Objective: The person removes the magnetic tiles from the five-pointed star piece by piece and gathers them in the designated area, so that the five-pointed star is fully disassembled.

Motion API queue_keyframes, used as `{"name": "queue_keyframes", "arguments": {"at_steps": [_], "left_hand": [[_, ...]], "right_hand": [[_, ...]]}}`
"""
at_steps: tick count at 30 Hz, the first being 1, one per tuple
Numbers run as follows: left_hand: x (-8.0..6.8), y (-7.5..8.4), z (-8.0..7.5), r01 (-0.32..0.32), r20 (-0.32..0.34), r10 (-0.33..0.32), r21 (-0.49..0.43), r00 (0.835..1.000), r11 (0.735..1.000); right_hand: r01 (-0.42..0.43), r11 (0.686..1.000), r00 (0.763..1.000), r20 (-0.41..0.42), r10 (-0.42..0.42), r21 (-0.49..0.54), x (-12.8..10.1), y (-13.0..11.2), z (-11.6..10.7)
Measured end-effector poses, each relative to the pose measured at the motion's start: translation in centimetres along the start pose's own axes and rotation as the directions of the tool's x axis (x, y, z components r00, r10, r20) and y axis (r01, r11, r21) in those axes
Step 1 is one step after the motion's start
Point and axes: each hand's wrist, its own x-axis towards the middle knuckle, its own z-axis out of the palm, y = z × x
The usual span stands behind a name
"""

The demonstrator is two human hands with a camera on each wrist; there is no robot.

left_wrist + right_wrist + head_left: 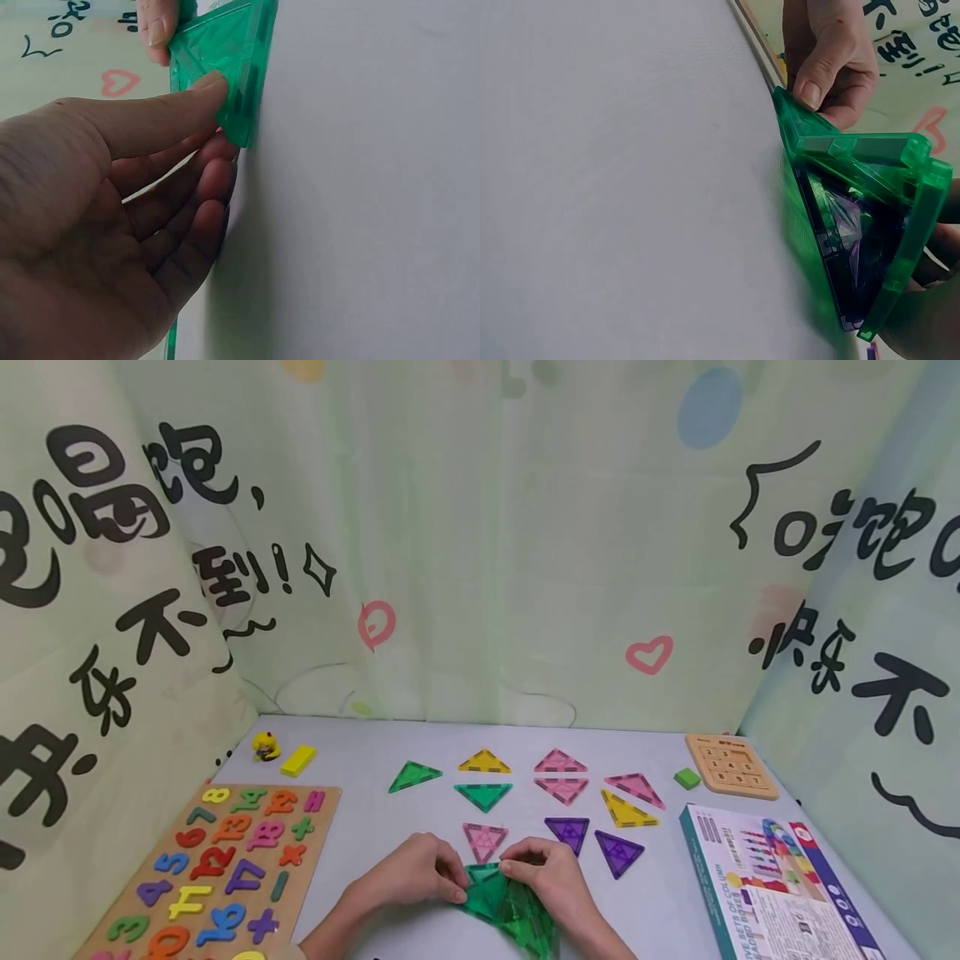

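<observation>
A: Both hands are working at the near edge of the pale grey tabletop (360, 760). Left hand (412, 872) is pinching the translucent green plastic triangle tiles (506, 906); right hand (551, 877) is gripping their other side.

B: Risk?

A: Judging by the tilt, the leaning tiles could be collapsing if either pinch loosens. The pink triangle tile (484, 841) and purple triangle tile (567, 832) are lying just beyond, crowding any forward move.

B: Open room?

A: Leftward, toward the wooden number puzzle board (318, 827).

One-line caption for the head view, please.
Both hands, left hand and right hand, hold green triangle tiles on a grey table amid coloured triangles and a number puzzle board.
</observation>
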Motion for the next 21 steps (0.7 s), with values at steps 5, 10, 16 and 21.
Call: {"name": "queue_keyframes", "arguments": {"at_steps": [5,10,16,21], "left_hand": [[0.0,-0.2,-0.1,0.009,0.004,-0.008,-0.029,1.0,1.0],[0.1,-0.7,-0.2,0.01,0.005,-0.009,-0.077,1.0,0.997],[0.2,-1.1,-0.4,-0.001,0.007,0.001,-0.102,1.0,0.995],[0.2,-1.0,-0.5,-0.009,0.016,0.011,-0.12,1.0,0.993]], "right_hand": [[0.016,1.0,0.998,0.068,-0.017,0.006,0.0,-0.1,-0.3],[0.043,0.998,0.986,0.16,-0.035,-0.044,-0.1,-0.1,-0.8],[0.058,0.996,0.981,0.191,-0.044,-0.066,-0.3,-0.2,-0.9],[0.053,0.996,0.981,0.188,-0.039,-0.067,-0.3,-0.3,-0.9]]}}
